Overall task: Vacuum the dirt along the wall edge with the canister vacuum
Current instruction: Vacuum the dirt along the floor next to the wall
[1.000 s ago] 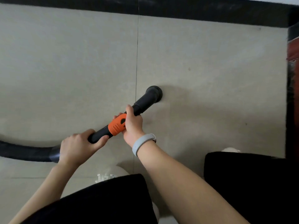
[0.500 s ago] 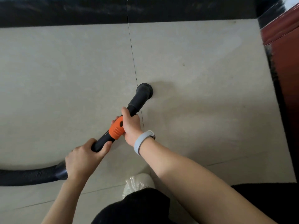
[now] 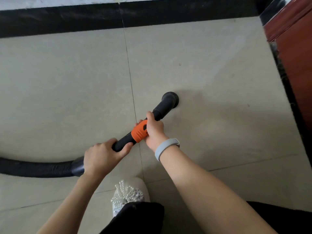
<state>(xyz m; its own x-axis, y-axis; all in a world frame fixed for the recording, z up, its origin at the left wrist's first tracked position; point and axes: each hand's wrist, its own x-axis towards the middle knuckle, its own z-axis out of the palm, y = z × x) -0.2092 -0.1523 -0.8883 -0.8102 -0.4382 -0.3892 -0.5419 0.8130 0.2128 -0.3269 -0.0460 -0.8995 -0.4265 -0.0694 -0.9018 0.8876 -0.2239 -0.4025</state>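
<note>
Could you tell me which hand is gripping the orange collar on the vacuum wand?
The right hand, wearing the grey wristband; the left hand grips the black section.

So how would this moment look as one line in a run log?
left hand: grips vacuum wand | right hand: grips orange collar | nozzle: on tile floor, short of baseboard

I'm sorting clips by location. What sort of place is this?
Likely a room in a home: pale tiled floor, black baseboard along the wall, reddish wooden furniture at right.
</note>
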